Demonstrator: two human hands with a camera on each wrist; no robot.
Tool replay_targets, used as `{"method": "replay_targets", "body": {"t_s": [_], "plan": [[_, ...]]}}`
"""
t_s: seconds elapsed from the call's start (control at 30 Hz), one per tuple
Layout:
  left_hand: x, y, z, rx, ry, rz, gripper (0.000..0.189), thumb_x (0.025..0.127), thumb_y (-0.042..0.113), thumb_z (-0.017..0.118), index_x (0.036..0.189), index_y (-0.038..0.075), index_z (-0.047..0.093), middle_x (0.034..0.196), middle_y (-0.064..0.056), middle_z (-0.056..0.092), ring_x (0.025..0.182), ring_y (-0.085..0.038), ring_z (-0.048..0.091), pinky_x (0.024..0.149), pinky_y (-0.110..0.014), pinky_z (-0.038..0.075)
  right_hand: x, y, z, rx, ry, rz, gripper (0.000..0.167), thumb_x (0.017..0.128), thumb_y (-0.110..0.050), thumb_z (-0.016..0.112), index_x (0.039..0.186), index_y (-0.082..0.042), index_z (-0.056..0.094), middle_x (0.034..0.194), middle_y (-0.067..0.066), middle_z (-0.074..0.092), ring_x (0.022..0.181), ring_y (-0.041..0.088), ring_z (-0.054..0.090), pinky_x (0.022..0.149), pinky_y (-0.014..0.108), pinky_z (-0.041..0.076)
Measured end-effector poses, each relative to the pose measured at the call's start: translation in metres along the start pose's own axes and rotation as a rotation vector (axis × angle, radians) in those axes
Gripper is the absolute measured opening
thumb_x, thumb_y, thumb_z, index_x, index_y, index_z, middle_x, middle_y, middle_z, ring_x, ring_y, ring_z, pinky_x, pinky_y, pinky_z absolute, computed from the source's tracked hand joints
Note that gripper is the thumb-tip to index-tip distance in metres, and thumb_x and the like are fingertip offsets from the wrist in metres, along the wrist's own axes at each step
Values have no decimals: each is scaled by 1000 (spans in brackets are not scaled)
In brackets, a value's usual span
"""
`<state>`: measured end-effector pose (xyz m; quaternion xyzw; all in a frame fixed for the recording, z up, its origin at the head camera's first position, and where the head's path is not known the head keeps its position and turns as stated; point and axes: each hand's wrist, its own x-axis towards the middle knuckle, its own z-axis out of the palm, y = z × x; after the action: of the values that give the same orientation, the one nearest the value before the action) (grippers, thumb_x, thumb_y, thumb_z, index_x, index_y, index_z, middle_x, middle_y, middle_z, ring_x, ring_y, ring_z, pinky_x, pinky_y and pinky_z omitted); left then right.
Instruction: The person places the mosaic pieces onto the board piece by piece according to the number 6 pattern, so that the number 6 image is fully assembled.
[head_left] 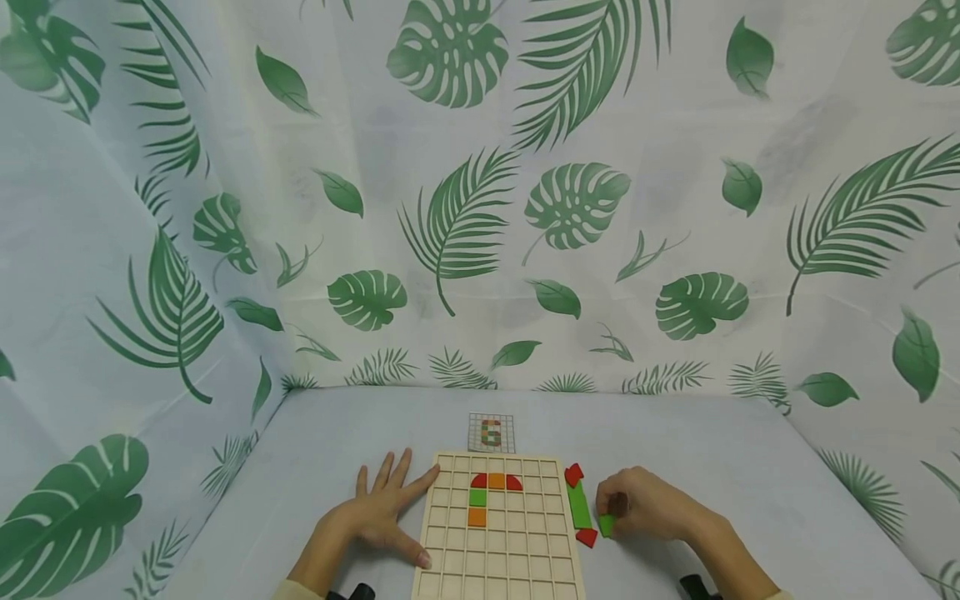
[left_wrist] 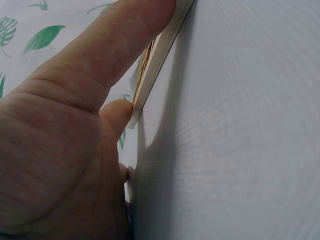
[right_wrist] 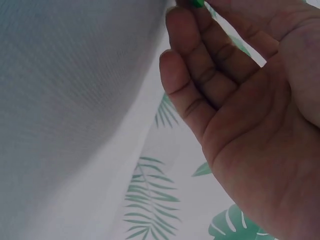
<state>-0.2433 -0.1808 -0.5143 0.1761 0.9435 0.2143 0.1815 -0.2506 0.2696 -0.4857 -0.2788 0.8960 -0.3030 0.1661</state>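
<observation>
A pale wooden grid board point(head_left: 533, 546) lies on the table. Set in its upper cells are red rounded tiles point(head_left: 479, 481), orange square tiles point(head_left: 497, 481) and a green square tile point(head_left: 477, 497). My left hand point(head_left: 378, 510) spreads its fingers at the board's left side, thumb and index finger touching the edge; the left wrist view shows the thumb point(left_wrist: 115, 45) against the board's side point(left_wrist: 162, 60). Right of the board, my right hand point(head_left: 651, 506) pinches a green tile point(head_left: 607, 525) low over the table. Only a sliver of that green tile point(right_wrist: 198, 2) shows in the right wrist view.
Along the board's right edge lies a green strip point(head_left: 579, 506), with red pieces point(head_left: 574, 475) at its far end and another red piece point(head_left: 587, 537) at its near end. Behind the board is a small pattern card point(head_left: 491, 433). Leaf-printed cloth point(head_left: 480, 250) walls the table.
</observation>
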Motion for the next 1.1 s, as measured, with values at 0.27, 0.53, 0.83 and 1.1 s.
{"method": "replay_targets", "body": {"t_s": [0.27, 0.53, 0.83, 1.1], "plan": [[0, -1, 1, -5, 0, 8, 130, 59, 74, 88, 165, 40, 22, 175, -21, -5, 159, -49, -14, 116, -80, -14, 0, -2, -2, 22, 41, -13, 23, 78, 0, 85, 83, -20, 75, 80, -9, 71, 70, 4, 60, 62, 24, 54], [0, -1, 1, -9, -1, 2, 130, 58, 75, 88, 165, 41, 22, 175, -21, -5, 159, -48, -14, 116, -80, -14, 0, -1, -5, 10, 120, -58, 18, 85, -6, 82, 99, -18, 79, 92, -9, 74, 77, 3, 58, 67, 23, 54], [-1, -1, 0, -18, 0, 17, 130, 59, 73, 89, 165, 39, 23, 174, -22, -6, 159, -49, -15, 115, -81, -15, 21, -16, -3, -11, 218, -163, 18, 90, -1, 77, 104, -11, 81, 93, -5, 74, 79, 2, 62, 69, 23, 57], [-2, 0, 0, -14, 2, 19, 130, 59, 73, 89, 165, 39, 23, 174, -22, -6, 159, -50, -14, 115, -81, -14, 42, -47, -5, -21, 226, -199, 18, 91, -1, 77, 107, -8, 80, 95, -3, 73, 79, 7, 68, 68, 23, 58]]}}
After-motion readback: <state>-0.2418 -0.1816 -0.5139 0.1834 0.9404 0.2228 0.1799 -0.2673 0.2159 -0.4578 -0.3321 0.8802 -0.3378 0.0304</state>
